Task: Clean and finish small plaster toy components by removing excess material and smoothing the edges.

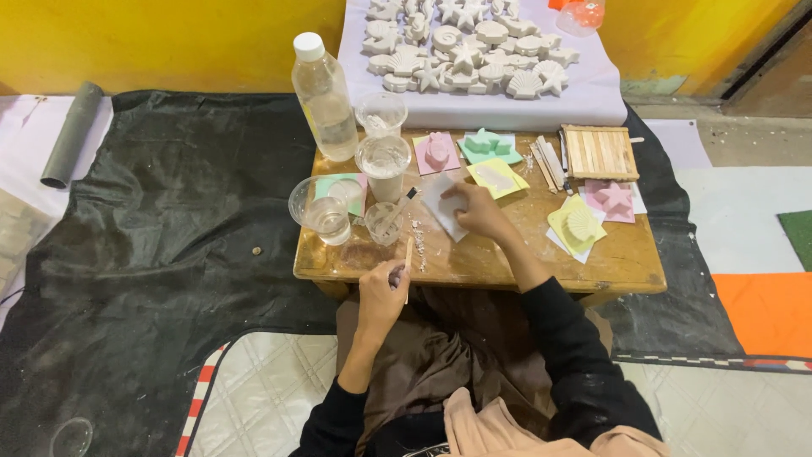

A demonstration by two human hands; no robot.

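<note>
Black sheet (169,254) covers the floor from 9 to 7 o'clock. Low wooden table (507,258) sits at centre. White cloth (584,93) at 12 o'clock carries a batch of white shell and star casts (465,46). Plastic bottle (325,97), white-capped, stands at the table's 11 o'clock corner. Clear cups (382,161) cluster just beside it, toward 9 o'clock. Stick raft (600,152) lies at 2 o'clock; yellow shell mould (580,224) at 3 o'clock.

Right hand (478,211) rests at table centre, fingers curled onto a white mould (444,207), pressing it down. Left hand (382,292) hovers at the near edge, 6 o'clock, fingers pinched on a wooden stick (408,258); a second item in that grip is possible, but too small to tell.
</note>
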